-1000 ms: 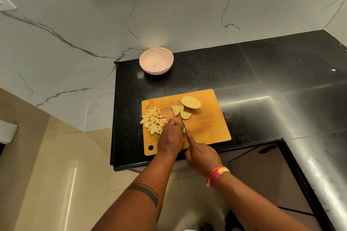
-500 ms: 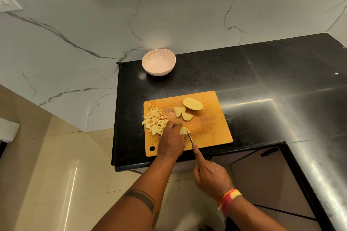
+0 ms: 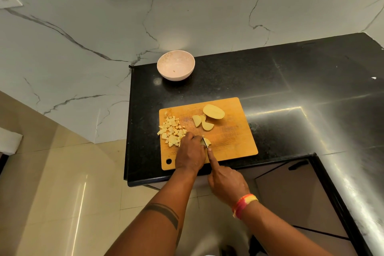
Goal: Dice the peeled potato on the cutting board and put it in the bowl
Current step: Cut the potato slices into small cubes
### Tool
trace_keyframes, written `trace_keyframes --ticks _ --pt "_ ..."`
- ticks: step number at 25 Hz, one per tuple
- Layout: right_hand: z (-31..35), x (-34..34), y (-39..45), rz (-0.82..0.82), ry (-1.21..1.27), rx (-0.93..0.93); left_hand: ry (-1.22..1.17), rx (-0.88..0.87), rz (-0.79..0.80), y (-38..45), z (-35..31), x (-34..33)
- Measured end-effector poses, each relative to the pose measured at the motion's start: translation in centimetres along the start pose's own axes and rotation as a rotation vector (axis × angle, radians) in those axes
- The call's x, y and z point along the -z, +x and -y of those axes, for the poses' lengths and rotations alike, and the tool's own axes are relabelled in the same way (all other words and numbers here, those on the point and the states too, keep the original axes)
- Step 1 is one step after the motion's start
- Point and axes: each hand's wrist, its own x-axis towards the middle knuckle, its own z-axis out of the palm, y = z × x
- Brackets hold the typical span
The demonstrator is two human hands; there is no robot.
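A wooden cutting board (image 3: 232, 143) lies on the black counter. A pile of potato dice (image 3: 171, 130) sits at its left edge. A potato half (image 3: 214, 111) and two smaller slices (image 3: 202, 122) lie toward the back. My left hand (image 3: 190, 152) holds down a small potato piece (image 3: 207, 141) with curled fingers. My right hand (image 3: 225, 181) grips a knife (image 3: 205, 143), index finger stretched along it, the blade in that piece. The pale pink bowl (image 3: 175, 65) stands behind the board, apart from it, with only a speck inside.
The black counter (image 3: 291, 89) runs right and wraps round a corner. Its front edge is just below the board. A marble wall rises behind the bowl. Tiled floor lies to the left, cabinet doors (image 3: 291, 193) below right.
My right hand has drawn the knife back and then set it into the piece again. The camera view shifted slightly. My left hand has stayed on the piece.
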Motion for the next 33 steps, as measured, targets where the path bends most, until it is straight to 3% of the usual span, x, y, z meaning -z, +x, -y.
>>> trace_keyframes --ticks 5,12,17,27,33 --pt "-1.9 -1.6 -4.2 -0.005 0.044 0.012 -0.012 0.005 0.017 -0.1 0.1 0.1" --pt "-0.2 0.0 -0.6 -0.062 0.042 0.052 -0.012 0.003 0.001 -0.4 0.8 0.2" --pt "0.8 0.6 1.6 -0.014 0.011 0.031 -0.006 0.002 -0.016 -0.3 0.5 0.4" --pt "-2.1 -1.8 -4.1 -0.004 0.044 0.049 -0.016 0.020 0.004 -0.3 0.6 0.3" --pt "-0.4 -0.6 -1.3 -0.058 0.056 0.056 -0.026 0.025 -0.025 -0.9 1.0 0.7"
